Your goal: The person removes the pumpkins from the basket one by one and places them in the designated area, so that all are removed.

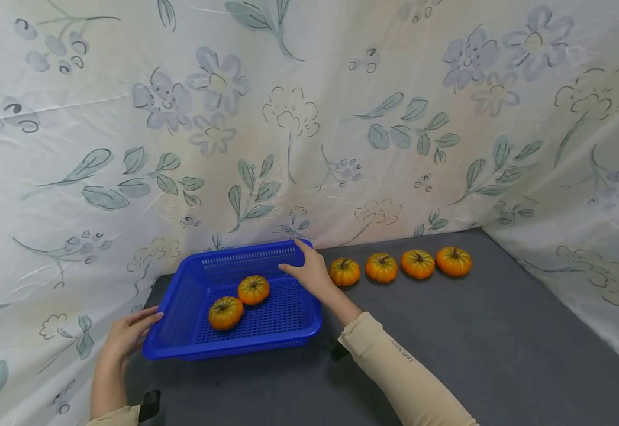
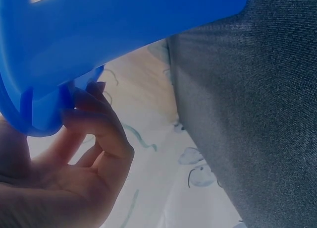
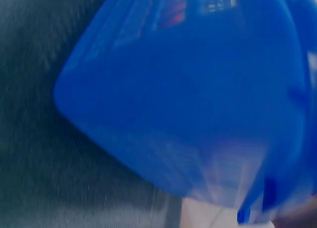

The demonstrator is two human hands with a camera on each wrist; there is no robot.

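A blue plastic basket point(image 1: 235, 350) with slotted walls and a perforated bottom is held between both hands on the left of the dark table. Inside lie two small orange pumpkins, one pumpkin point(image 1: 226, 313) nearer me and the other pumpkin point(image 1: 253, 290) just behind it. My left hand point(image 1: 128, 334) grips the left rim; in the left wrist view its fingers point(image 2: 101, 131) curl up under the basket edge. Across the basket, my right hand point(image 1: 312, 272) holds the right rim near the far corner, thumb on the inner side. The basket wall point(image 3: 173, 99) mostly hides that hand in the blurred right wrist view.
Several more pumpkins stand in a row right of the basket, from the nearest pumpkin point(image 1: 344, 272) to the farthest pumpkin point(image 1: 454, 261). Behind the dark grey table point(image 1: 448, 343) hangs a floral cloth point(image 1: 309, 130), which also runs down both sides.
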